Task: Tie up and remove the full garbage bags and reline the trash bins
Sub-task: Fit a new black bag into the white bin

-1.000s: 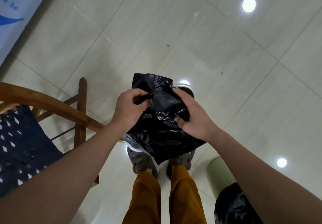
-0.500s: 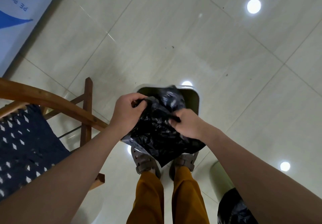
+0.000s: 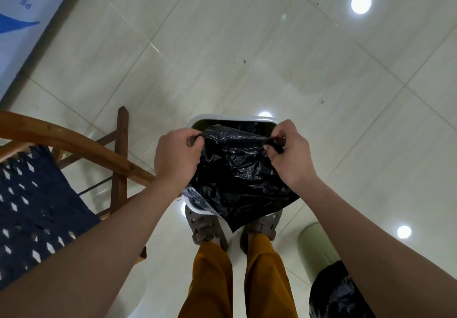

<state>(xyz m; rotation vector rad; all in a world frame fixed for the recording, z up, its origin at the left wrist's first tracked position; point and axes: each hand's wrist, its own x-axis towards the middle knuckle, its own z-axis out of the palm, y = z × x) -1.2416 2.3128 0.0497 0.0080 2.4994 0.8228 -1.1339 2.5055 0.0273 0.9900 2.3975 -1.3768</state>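
Nearest the camera, two bare forearms reach forward over mustard trousers (image 3: pixel 215 283) and brown sandals (image 3: pixel 206 226) on the tiled floor (image 3: pixel 247 58). At the lower right, a full black bag (image 3: pixel 338 295) is cut off by the frame edge, beside a pale green bin (image 3: pixel 314 246) half hidden by the right arm.

The left hand (image 3: pixel 176 157) and the right hand (image 3: pixel 290 152) each pinch the top edge of a black garbage bag (image 3: pixel 237 176), fingers curled tightly round the plastic; each grip is closed on the bag's rim. The edge is stretched fairly taut between them. The bag is thin, glossy and heavily crumpled, and hangs to a point above the feet.

Just beyond and below it stands a white-rimmed trash bin (image 3: pixel 247 118); the bag covers most of its opening, so its inside cannot be made out. To the left are a wooden chair (image 3: pixel 74 142) with a navy patterned cushion (image 3: pixel 32 206), and farther off a blue-and-white banner (image 3: pixel 22 21).
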